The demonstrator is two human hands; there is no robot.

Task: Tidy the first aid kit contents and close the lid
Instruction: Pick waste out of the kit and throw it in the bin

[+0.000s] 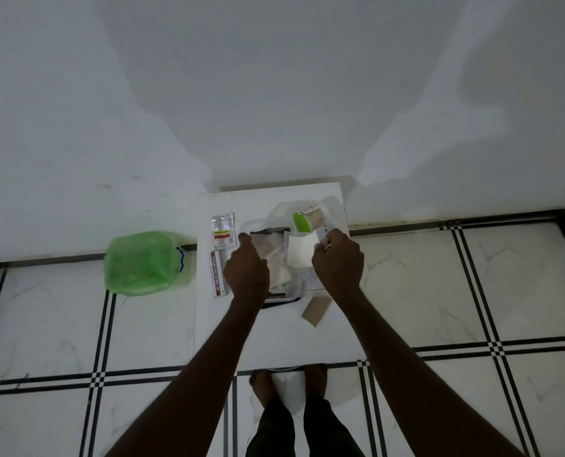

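A clear plastic first aid box (268,224) stands on a small white table (274,331), holding gauze and other packets. My left hand (245,270) rests on the box's left rim, fingers closed on it. My right hand (338,260) pinches a clear packet with a pale square pad (302,252) above the box's right side. A transparent lid (282,207) lies behind the box with a green-capped pack of cotton swabs (311,219) on it. A sachet (222,230) and a long ointment carton (218,273) lie left of the box.
A bin lined with a green bag (141,262) stands on the floor left of the table. A brown card piece (315,311) lies at the box's front right. The white wall rises right behind the table. My bare feet (287,384) are at the table's front edge.
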